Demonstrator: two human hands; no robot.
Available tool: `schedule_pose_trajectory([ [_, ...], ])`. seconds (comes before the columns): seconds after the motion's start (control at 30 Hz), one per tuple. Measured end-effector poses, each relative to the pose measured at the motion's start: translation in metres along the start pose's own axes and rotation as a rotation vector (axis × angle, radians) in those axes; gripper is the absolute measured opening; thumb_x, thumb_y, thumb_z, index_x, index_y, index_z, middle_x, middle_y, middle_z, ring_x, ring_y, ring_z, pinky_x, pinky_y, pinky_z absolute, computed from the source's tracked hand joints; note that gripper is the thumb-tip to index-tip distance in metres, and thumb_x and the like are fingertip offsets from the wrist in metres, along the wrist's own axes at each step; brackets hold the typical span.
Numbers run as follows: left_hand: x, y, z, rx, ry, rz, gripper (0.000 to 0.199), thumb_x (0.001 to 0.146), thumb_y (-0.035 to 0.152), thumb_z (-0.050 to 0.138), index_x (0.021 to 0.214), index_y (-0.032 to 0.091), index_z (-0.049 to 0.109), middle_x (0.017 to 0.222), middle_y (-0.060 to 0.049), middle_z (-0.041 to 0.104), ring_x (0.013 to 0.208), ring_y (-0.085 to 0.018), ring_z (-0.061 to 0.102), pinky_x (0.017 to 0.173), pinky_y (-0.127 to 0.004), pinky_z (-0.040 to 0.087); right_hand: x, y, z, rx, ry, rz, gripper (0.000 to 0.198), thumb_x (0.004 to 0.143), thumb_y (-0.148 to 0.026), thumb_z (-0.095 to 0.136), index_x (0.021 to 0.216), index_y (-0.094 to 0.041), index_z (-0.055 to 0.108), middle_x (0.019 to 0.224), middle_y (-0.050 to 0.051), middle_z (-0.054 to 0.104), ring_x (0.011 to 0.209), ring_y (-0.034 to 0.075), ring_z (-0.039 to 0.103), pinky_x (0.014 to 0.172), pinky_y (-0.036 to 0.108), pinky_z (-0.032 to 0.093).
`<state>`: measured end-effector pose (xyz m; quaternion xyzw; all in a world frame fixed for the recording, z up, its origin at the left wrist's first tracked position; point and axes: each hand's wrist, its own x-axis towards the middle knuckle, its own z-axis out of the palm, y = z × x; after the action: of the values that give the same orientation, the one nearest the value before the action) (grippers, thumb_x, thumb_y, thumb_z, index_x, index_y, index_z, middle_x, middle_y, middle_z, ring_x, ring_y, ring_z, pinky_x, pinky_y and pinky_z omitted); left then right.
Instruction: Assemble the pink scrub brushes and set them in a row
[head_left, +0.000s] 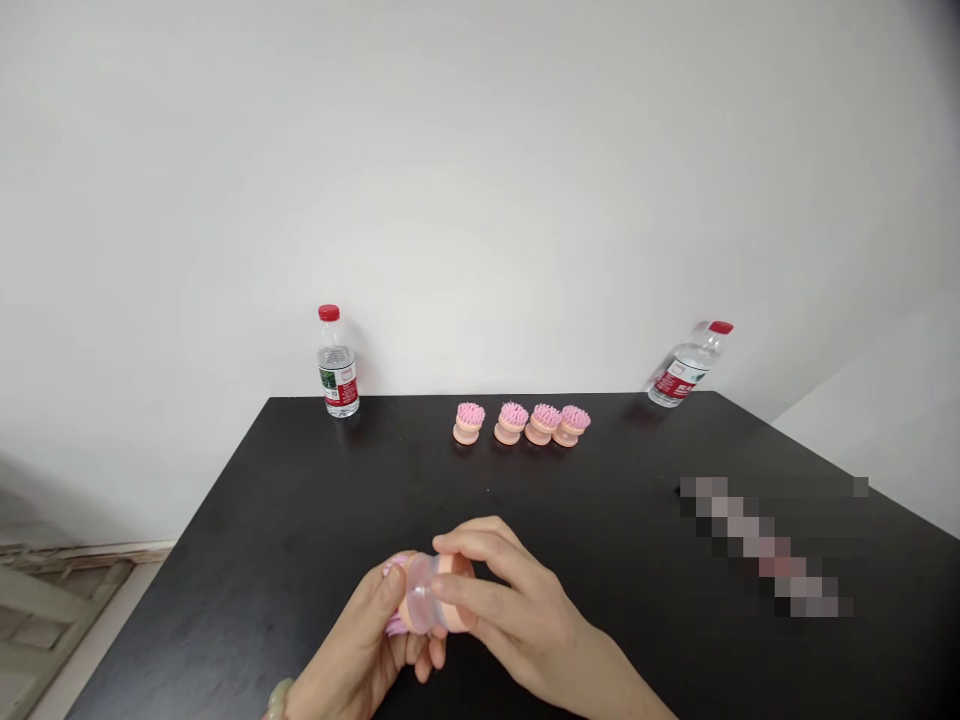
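Note:
Between my two hands, above the near part of the black table, is a scrubbing brush with a clear middle, peach ends and pink bristles. It lies on its side, bristles toward the left. My left hand is wrapped round the bristle end, hiding part of the bristles. From the right, my right hand grips the peach end with its fingers. Farther back stand several like brushes, bristles up: one brush a little apart at the left, then another brush, with a third brush and a rightmost brush close together.
A water bottle with a red cap stands at the table's back left. Another red-capped bottle is at the back right, appearing tilted. A pixelated long shape lies on the right side. Behind the table rises a white wall.

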<state>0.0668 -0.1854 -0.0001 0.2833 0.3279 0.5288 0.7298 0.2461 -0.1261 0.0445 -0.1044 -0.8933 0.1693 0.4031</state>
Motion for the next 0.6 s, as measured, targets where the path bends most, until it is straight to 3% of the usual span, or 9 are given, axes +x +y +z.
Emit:
schedule_pose_trajectory([
  [0.1, -0.001, 0.002, 0.002, -0.012, 0.012, 0.009, 0.052, 0.076, 0.065, 0.074, 0.088, 0.014, 0.068, 0.069, -0.004, 0.068, 0.058, -0.011, 0.06, 0.054, -0.02, 0.05, -0.002, 0.002, 0.003, -0.036, 0.01, 0.05, 0.029, 0.098, -0.023, 0.061, 0.127, -0.019, 0.059, 0.113, 0.014, 0.064, 0.1, 0.024, 0.059, 0.083, 0.038, 0.059],
  [0.23, -0.002, 0.006, 0.004, 0.005, -0.003, 0.044, 0.045, 0.069, 0.053, 0.085, 0.081, 0.017, 0.062, 0.072, 0.001, 0.062, 0.064, -0.01, 0.057, 0.063, -0.023, 0.05, -0.01, 0.012, 0.012, -0.038, 0.104, 0.163, 0.066, 0.082, -0.061, 0.073, 0.13, -0.019, 0.055, 0.094, 0.008, 0.067, 0.08, 0.022, 0.061, 0.071, 0.037, 0.059],
  [0.37, -0.003, 0.009, 0.002, 0.068, 0.021, 0.086, 0.046, 0.068, 0.049, 0.088, 0.09, 0.018, 0.063, 0.084, -0.001, 0.066, 0.073, -0.012, 0.056, 0.072, -0.025, 0.048, -0.016, 0.018, 0.015, 0.063, 0.075, 0.329, 0.095, 0.069, -0.082, 0.062, 0.14, -0.02, 0.048, 0.114, 0.014, 0.066, 0.09, 0.025, 0.067, 0.077, 0.038, 0.061],
  [0.47, -0.003, 0.01, 0.001, 0.077, 0.055, 0.122, 0.045, 0.068, 0.046, 0.088, 0.094, 0.019, 0.063, 0.086, -0.001, 0.066, 0.077, -0.012, 0.055, 0.075, -0.025, 0.046, -0.015, 0.016, 0.011, 0.147, 0.017, 0.384, 0.08, 0.079, -0.072, 0.067, 0.139, -0.022, 0.051, 0.127, 0.014, 0.062, 0.103, 0.025, 0.066, 0.086, 0.037, 0.059],
  [0.53, -0.003, 0.011, 0.001, 0.077, 0.067, 0.14, 0.043, 0.069, 0.044, 0.088, 0.094, 0.02, 0.063, 0.085, 0.0, 0.065, 0.078, -0.013, 0.055, 0.076, -0.025, 0.046, -0.013, 0.013, 0.008, 0.165, -0.002, 0.394, 0.056, 0.09, -0.057, 0.066, 0.134, -0.024, 0.056, 0.125, 0.011, 0.064, 0.106, 0.023, 0.065, 0.09, 0.035, 0.057],
  [0.6, -0.003, 0.011, 0.002, 0.092, 0.073, 0.159, 0.042, 0.068, 0.04, 0.089, 0.095, 0.021, 0.063, 0.085, 0.0, 0.066, 0.079, -0.013, 0.056, 0.076, -0.025, 0.045, -0.01, 0.011, 0.006, 0.172, 0.009, 0.416, 0.046, 0.094, -0.052, 0.063, 0.129, -0.022, 0.059, 0.119, 0.01, 0.067, 0.1, 0.021, 0.065, 0.087, 0.034, 0.056],
])
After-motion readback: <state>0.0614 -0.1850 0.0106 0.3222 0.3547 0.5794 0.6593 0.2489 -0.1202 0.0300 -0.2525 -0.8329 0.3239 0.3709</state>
